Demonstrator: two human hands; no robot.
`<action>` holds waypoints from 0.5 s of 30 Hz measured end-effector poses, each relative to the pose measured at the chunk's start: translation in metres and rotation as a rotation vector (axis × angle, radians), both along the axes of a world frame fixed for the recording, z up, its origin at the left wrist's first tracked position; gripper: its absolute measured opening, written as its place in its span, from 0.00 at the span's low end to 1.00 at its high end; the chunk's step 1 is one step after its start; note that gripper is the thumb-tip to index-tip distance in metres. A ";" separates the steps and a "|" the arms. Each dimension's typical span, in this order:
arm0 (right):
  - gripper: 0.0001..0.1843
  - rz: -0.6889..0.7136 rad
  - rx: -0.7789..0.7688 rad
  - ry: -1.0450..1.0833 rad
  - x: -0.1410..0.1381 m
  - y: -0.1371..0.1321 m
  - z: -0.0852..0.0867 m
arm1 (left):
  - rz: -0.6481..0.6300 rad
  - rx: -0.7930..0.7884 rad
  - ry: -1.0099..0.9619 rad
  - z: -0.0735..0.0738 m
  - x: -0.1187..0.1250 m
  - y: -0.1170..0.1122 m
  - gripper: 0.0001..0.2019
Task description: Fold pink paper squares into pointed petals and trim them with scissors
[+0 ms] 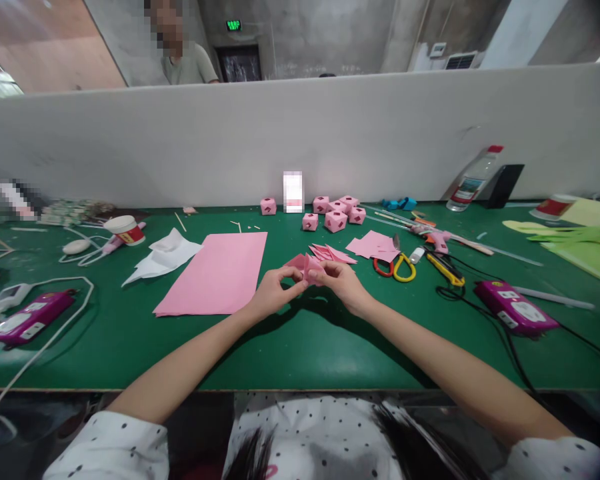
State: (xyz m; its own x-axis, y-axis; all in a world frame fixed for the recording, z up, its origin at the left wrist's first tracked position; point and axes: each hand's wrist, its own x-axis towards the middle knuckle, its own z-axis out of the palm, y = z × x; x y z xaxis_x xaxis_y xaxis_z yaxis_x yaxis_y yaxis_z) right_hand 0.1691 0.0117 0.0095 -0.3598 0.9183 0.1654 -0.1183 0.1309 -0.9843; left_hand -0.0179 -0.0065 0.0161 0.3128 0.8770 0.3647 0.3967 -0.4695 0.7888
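Between my two hands, above the green table (325,360), is a partly folded piece of pink paper (307,264). My left hand (280,288) pinches its left side, thumb and fingers closed. My right hand (344,283) grips the right side in the same way. Just behind my hands lie several folded pink paper pieces (337,253). A stack of pink paper sheets (220,270) is left of my left hand. Loose pink squares (377,245) rest to the right. Several finished-looking pink paper cubes (336,221) stand farther back.
Scissors (404,268), a yellow utility knife (445,268) and a pink glue gun (439,240) lie at right, with cords and a purple power strip (515,307). Left are crumpled white paper (165,257), a paper cup (125,230) and another power strip (33,319). A grey partition (205,140) closes the back.
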 end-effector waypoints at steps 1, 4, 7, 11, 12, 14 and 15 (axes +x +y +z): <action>0.19 -0.004 0.003 -0.022 0.000 0.000 0.001 | 0.010 0.001 0.000 0.000 0.000 0.000 0.11; 0.20 -0.018 0.011 -0.125 0.001 -0.001 0.003 | 0.019 -0.008 -0.014 0.002 -0.002 0.001 0.12; 0.21 -0.020 0.014 -0.161 0.002 0.000 0.004 | 0.015 -0.004 -0.020 0.003 -0.004 0.002 0.11; 0.22 -0.045 0.024 -0.159 0.003 0.001 0.004 | -0.001 0.004 -0.042 0.004 -0.005 0.001 0.09; 0.22 -0.052 0.026 -0.157 0.003 0.001 0.005 | 0.001 0.005 -0.047 0.004 -0.005 0.001 0.08; 0.22 -0.060 0.028 -0.150 0.003 0.001 0.005 | 0.006 0.008 -0.052 0.004 -0.005 0.000 0.08; 0.22 -0.062 0.029 -0.148 0.003 0.001 0.005 | 0.006 0.009 -0.053 0.004 -0.005 0.000 0.08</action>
